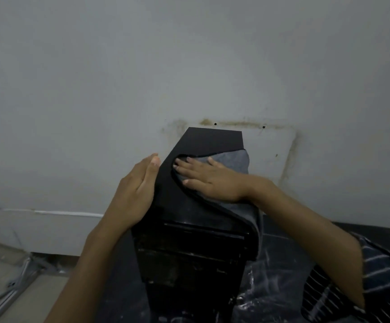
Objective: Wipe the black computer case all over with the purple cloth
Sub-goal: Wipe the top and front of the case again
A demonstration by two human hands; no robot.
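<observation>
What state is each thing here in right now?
computer case: upright, top partly under the cloth.
cloth: spread on the case top, draped over its right edge.
left hand: flat against the case's left side.
right hand: flat, pressing on the cloth.

Upright black computer case [203, 143], purple-grey cloth [233, 159] draped over its top's right edge

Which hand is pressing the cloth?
The right hand, flat on the cloth atop the case; the left hand braces the case's side bare.
</observation>
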